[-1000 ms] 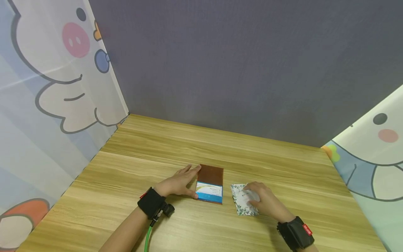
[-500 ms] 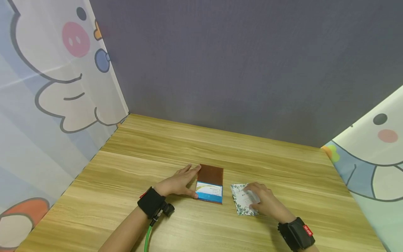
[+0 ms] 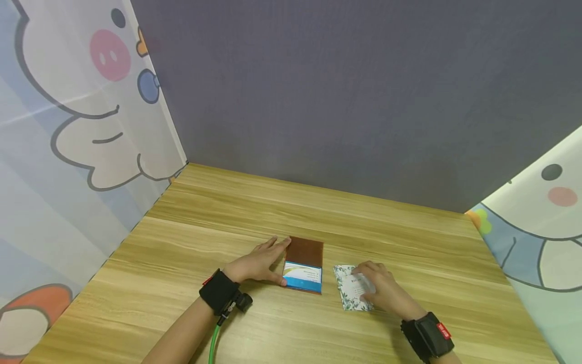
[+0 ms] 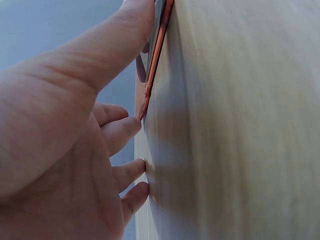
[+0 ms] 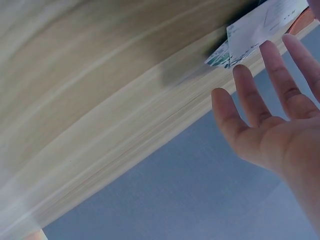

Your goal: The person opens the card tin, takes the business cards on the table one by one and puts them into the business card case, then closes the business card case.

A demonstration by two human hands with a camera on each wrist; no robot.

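A brown card holder point(image 3: 304, 250) lies flat on the table, a white and blue card point(image 3: 302, 277) filling its near half. My left hand point(image 3: 255, 264) rests along its left edge, fingers spread, thumb at the near left corner and a fingertip at the far one. In the left wrist view, that thumb reaches over the holder's orange-brown edge point(image 4: 159, 45). Right of the holder are white cards with a green leaf border point(image 3: 347, 288), overlapping in a small pile. Over them my right hand point(image 3: 386, 290) is spread, fingertips and thumb right at the top card, gripping nothing.
The wood-grain table point(image 3: 227, 202) ends at a dark grey panel point(image 3: 318, 101) behind. Cartoon-printed cloths point(image 3: 86, 141) stand on both sides. A green cable point(image 3: 212, 344) runs from the left wrist's black band point(image 3: 220, 293) toward the near edge.
The right thumb has shifted slightly over the leaf-bordered cards since a second ago. The left hand and the card holder have kept their places.
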